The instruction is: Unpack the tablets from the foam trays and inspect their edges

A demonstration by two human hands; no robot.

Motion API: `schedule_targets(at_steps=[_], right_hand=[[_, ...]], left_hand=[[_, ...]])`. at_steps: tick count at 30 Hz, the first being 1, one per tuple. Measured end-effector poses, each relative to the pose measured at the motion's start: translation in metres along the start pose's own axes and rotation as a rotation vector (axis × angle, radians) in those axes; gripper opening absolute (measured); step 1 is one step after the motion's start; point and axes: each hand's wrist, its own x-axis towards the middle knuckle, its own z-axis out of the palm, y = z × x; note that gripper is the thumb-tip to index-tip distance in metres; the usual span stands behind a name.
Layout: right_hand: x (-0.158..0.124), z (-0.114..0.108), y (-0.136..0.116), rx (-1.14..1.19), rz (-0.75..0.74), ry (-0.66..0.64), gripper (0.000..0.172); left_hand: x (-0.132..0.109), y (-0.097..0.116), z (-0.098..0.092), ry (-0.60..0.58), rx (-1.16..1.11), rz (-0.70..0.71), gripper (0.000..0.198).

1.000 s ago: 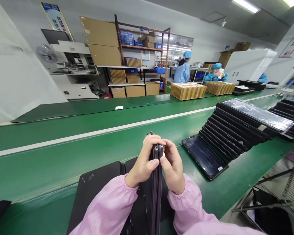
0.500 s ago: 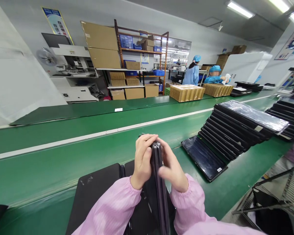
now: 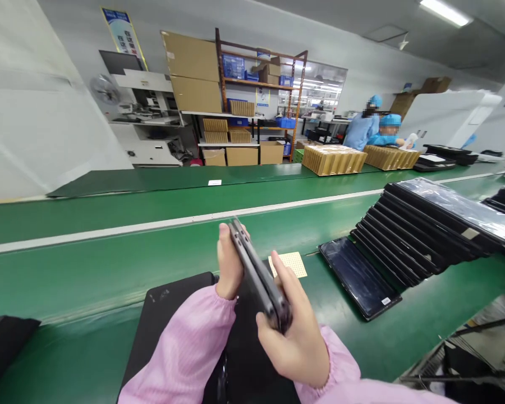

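Note:
Two thin dark grey tablet-like devices (image 3: pixel 256 269) stand on edge, face to face, between my hands, tilted with the upper end away to the left. My left hand (image 3: pixel 229 261) grips the far end, its thumb up along the side. My right hand (image 3: pixel 297 336) holds the near lower corner, thumb on one side and fingers on the other. Black flat pieces (image 3: pixel 172 314) lie on the green bench below. Just behind my right fingers is a pale yellow sheet of small dots (image 3: pixel 294 264), partly hidden.
A glossy dark screen panel (image 3: pixel 359 278) lies to the right, beside a leaning stack of black panels (image 3: pixel 429 224). A black object (image 3: pixel 8 342) sits at the left. Cardboard dividers (image 3: pixel 334 160) stand across the green bench (image 3: pixel 109 224). Two people in blue work beyond.
The devices have tipped leftward at the top and been raised off the black pieces. My right hand has moved down to their near corner. The yellow sheet has come into sight.

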Motion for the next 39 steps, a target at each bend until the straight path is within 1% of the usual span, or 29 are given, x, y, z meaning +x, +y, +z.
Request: schedule_targets(at_steps=[2,3,4,5,7,9,12,14,18,22,26,28,31,32,33,35,37,39], right_hand=[[-0.004,0.0,-0.001,-0.035,-0.063,-0.088,0.091],[-0.004,0.0,-0.001,-0.051,-0.093,-0.144,0.09],[-0.003,0.0,0.001,-0.068,-0.112,-0.2,0.089],[-0.001,0.0,0.003,-0.086,-0.113,-0.256,0.088],[0.004,0.0,0.007,-0.112,-0.067,-0.347,0.089],[0.008,0.002,0.011,-0.112,0.012,-0.407,0.089],[0.011,0.005,0.013,-0.048,0.107,-0.457,0.088],[0.012,0.006,0.013,-0.01,0.142,-0.477,0.091],[0.012,0.005,0.014,0.001,0.138,-0.472,0.099],[0.013,0.003,0.016,-0.005,0.098,-0.474,0.095],[0.016,0.0,0.016,0.013,0.136,-0.5,0.097],[0.017,-0.002,0.015,0.041,0.181,-0.547,0.103],[0.018,-0.008,0.017,0.126,0.217,-0.625,0.117],[0.018,-0.01,0.018,0.16,0.212,-0.642,0.117],[0.017,-0.012,0.018,0.189,0.204,-0.652,0.113],[0.016,-0.015,0.019,0.206,0.195,-0.652,0.098],[0.015,-0.017,0.017,0.172,0.207,-0.645,0.086],[0.014,-0.017,0.015,0.133,0.22,-0.639,0.084]], left_hand=[[0.003,0.017,-0.005,0.034,-0.068,0.215,0.065],[0.005,0.022,-0.009,0.039,-0.081,0.295,0.066],[0.008,0.025,-0.013,0.03,-0.072,0.348,0.066],[0.011,0.027,-0.017,0.016,-0.051,0.372,0.067],[0.017,0.024,-0.023,-0.014,0.009,0.361,0.066],[0.023,0.018,-0.027,-0.041,0.057,0.322,0.067],[0.029,0.012,-0.028,-0.076,0.045,0.282,0.067],[0.029,0.011,-0.027,-0.107,0.023,0.265,0.066],[0.028,0.012,-0.025,-0.139,0.014,0.234,0.066],[0.028,0.01,-0.024,-0.15,-0.008,0.243,0.064],[0.029,0.009,-0.025,-0.153,-0.008,0.249,0.064],[0.029,0.008,-0.026,-0.159,0.004,0.248,0.064],[0.029,0.009,-0.026,-0.18,0.029,0.245,0.064],[0.028,0.009,-0.026,-0.187,0.036,0.246,0.064],[0.028,0.009,-0.026,-0.194,0.043,0.249,0.064],[0.027,0.009,-0.026,-0.199,0.052,0.257,0.064],[0.027,0.008,-0.026,-0.2,0.057,0.258,0.064],[0.027,0.008,-0.026,-0.205,0.062,0.254,0.063]])
